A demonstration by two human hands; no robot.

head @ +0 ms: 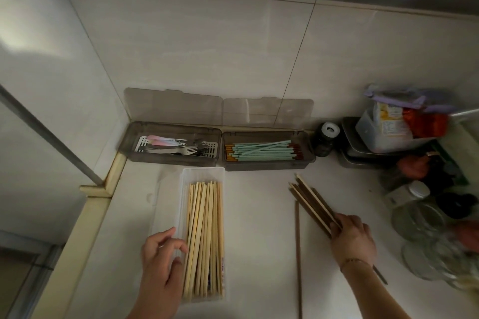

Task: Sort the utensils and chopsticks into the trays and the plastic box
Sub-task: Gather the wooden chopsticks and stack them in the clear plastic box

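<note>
Chopstick [298, 254] runs off frame; right hand [352, 238] covers dark chopsticks [312, 201].

Items right of the dark jar [324, 141]: stacked containers [383, 132], glass jars [425, 225] and reddish shapes, all blurred; labels illegible, and the lowest glassware cut by the right edge. Left of the jar, fork handles [166, 149] overlap in the grey tray [129, 142], count indeterminable. Below it, the right hand [352, 238] hides the middle of the dark chopsticks [311, 199]; one single chopstick [298, 254] runs off the bottom edge.
</note>
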